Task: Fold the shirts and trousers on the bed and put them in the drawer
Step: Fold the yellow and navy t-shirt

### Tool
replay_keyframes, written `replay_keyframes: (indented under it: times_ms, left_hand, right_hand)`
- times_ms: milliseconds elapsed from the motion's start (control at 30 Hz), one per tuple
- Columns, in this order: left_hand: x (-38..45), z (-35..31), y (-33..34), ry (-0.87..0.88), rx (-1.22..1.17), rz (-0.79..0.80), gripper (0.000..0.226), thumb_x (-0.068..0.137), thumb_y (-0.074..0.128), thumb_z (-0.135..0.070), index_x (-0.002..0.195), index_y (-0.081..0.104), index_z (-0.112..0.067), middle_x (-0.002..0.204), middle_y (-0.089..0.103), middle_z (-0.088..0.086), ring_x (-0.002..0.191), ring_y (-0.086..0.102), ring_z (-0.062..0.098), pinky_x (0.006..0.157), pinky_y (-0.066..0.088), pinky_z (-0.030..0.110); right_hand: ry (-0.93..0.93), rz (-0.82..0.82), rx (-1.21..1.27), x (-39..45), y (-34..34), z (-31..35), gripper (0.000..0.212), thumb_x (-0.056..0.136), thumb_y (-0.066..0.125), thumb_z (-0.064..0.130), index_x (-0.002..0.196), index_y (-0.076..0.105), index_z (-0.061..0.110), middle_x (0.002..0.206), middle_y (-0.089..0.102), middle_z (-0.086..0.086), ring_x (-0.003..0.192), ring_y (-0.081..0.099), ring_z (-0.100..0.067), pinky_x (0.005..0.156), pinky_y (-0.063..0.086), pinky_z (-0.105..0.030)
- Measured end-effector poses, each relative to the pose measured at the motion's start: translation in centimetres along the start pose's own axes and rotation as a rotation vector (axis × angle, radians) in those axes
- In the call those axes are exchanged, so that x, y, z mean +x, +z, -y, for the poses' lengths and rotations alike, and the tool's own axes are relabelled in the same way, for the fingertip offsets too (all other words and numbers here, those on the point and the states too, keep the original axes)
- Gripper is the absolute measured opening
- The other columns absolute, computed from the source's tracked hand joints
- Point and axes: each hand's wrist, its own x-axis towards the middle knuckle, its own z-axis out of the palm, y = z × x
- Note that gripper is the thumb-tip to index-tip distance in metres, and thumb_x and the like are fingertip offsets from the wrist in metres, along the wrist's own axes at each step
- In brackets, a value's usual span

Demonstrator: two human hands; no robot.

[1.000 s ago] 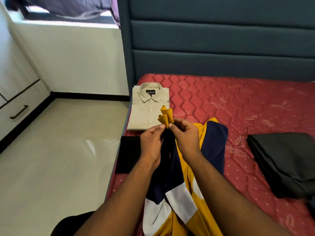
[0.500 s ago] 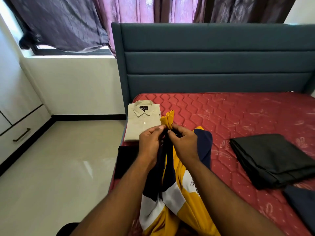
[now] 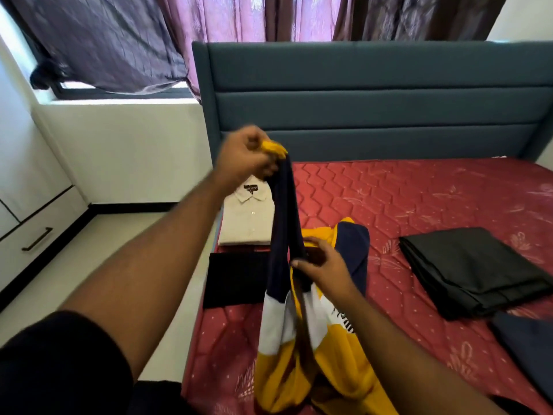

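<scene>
A yellow, navy and white shirt (image 3: 287, 319) hangs bunched over the near left part of the red mattress (image 3: 419, 205). My left hand (image 3: 245, 157) is raised and grips its yellow collar end. Lower down, my right hand (image 3: 323, 265) pinches the navy fabric. A folded beige shirt (image 3: 248, 217) lies by the headboard at the bed's left edge. In front of it lies a folded black garment (image 3: 236, 280). Folded dark trousers (image 3: 475, 271) rest on the right, with a navy garment (image 3: 529, 345) nearer me.
A blue padded headboard (image 3: 374, 100) stands behind the bed, with purple curtains (image 3: 209, 25) above. A white drawer (image 3: 39, 238) with a dark handle is shut at the far left, across pale floor (image 3: 98, 280).
My left hand has lifted the collar end up and to the left, stretching the shirt. My right hand has slid down the fabric. The camera has tilted upward.
</scene>
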Motion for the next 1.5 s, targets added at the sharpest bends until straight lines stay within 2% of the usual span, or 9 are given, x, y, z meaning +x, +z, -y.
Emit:
replay_keyframes:
  times_ms: [100,233,367,533,700,933,1067,1333,1500]
  left_hand:
    - [-0.6,1.5,-5.9,0.031,-0.073,-0.435,0.03,0.079,0.068,0.008,0.085,0.057,-0.02,0.079,0.067,0.003,0.062,0.067,0.016,0.06,0.06,0.034]
    - [-7.4,9.8,-14.9,-0.18,-0.093,-0.664,0.033,0.082,0.065,0.008,0.09,0.064,-0.024,0.088,0.067,0.005,0.074,0.069,0.016,0.072,0.059,0.029]
    - [-16.5,18.4,-20.3,-0.534,-0.086,-0.866,0.031,0.084,0.056,0.014,0.085,0.06,-0.016,0.084,0.062,0.005,0.086,0.066,0.025,0.066,0.059,0.024]
    - [-21.7,21.5,-22.0,-0.672,-0.093,-0.953,0.034,0.084,0.052,0.016,0.081,0.058,-0.018,0.083,0.061,0.006,0.073,0.066,0.02,0.064,0.059,0.027]
    - [-19.0,21.8,-22.5,-0.612,-0.007,-0.967,0.037,0.082,0.051,0.014,0.078,0.058,-0.022,0.082,0.061,0.003,0.068,0.063,0.013,0.06,0.057,0.022]
    - [-21.0,24.7,-24.5,-0.72,0.031,-1.097,0.036,0.073,0.047,0.015,0.071,0.059,-0.019,0.089,0.063,0.011,0.078,0.063,0.025,0.063,0.06,0.033]
    - [-21.3,25.4,-22.4,-0.694,0.02,-1.056,0.032,0.077,0.053,0.015,0.076,0.061,-0.016,0.091,0.064,0.016,0.075,0.065,0.026,0.061,0.059,0.029]
    - [-20.4,24.7,-21.8,-0.622,-0.09,-1.078,0.025,0.079,0.054,0.014,0.082,0.064,-0.008,0.079,0.064,0.008,0.064,0.063,0.017,0.058,0.054,0.022]
    - [-19.8,23.3,-24.8,-0.557,-0.151,-1.161,0.02,0.085,0.057,0.009,0.084,0.068,-0.009,0.079,0.066,0.006,0.067,0.064,0.017,0.062,0.057,0.026]
  right_hand:
    - [-0.024,0.053,-0.232,-4.7,-0.7,-5.2,0.069,0.073,0.082,0.019,0.131,0.051,0.038,0.13,0.057,0.019,0.12,0.053,-0.001,0.098,0.044,-0.027]
    - [-0.02,0.165,-0.755,-6.7,-2.1,-10.2,0.095,0.069,0.072,0.051,0.15,0.031,0.025,0.153,0.036,0.001,0.139,0.035,-0.018,0.112,0.031,-0.042]
    - [0.04,0.504,-1.007,-7.8,0.4,-12.4,0.068,0.09,0.056,0.027,0.15,0.024,0.027,0.158,0.027,-0.003,0.145,0.026,-0.022,0.118,0.021,-0.038]
    - [-0.035,0.523,-1.155,-10.0,4.6,-12.6,0.05,0.1,0.038,0.027,0.149,0.034,0.02,0.158,0.028,-0.001,0.147,0.02,-0.022,0.119,0.006,-0.037]
    - [-0.122,0.541,-1.16,-12.8,5.3,-14.4,0.077,0.096,0.001,0.056,0.144,0.043,0.014,0.149,0.042,-0.008,0.139,0.038,-0.029,0.116,0.014,-0.042]
    - [0.013,0.621,-1.265,-14.1,6.2,-14.4,0.074,0.102,0.003,0.051,0.132,0.059,0.013,0.135,0.058,-0.007,0.124,0.056,-0.027,0.113,0.028,-0.041]
    - [0.054,0.707,-1.448,-14.7,6.9,-16.2,0.069,0.087,0.03,0.061,0.122,0.066,0.014,0.126,0.064,-0.009,0.116,0.061,-0.032,0.104,0.024,-0.047]
    - [-0.081,0.174,-1.18,-11.1,6.7,-13.8,0.039,0.078,0.074,0.016,0.116,0.067,0.009,0.112,0.068,-0.015,0.101,0.062,-0.037,0.088,0.049,-0.049]
    - [-0.007,-0.212,-0.911,-4.0,2.3,-7.3,0.049,0.065,0.042,0.009,0.105,0.069,0.0,0.101,0.067,-0.023,0.095,0.059,-0.04,0.082,0.046,-0.044]
